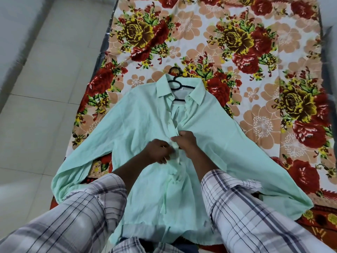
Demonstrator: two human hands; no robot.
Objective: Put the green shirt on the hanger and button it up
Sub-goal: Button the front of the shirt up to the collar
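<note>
The pale green shirt (138, 128) lies flat on a floral sheet, sleeves spread out to both sides. A black hanger (177, 83) sits inside its collar, with the hook poking out above. At mid-chest my left hand (158, 151) pinches the left edge of the front placket. My right hand (186, 140) pinches the opposite placket edge right beside it, the two hands nearly touching. The placket above my hands gapes open up to the collar. Below my hands the front panels lie loosely together.
The floral bedsheet (255, 70) covers the surface under and beyond the shirt. Pale floor tiles (45, 88) run along the left side. My checked sleeves (246, 207) cover the shirt's lower part.
</note>
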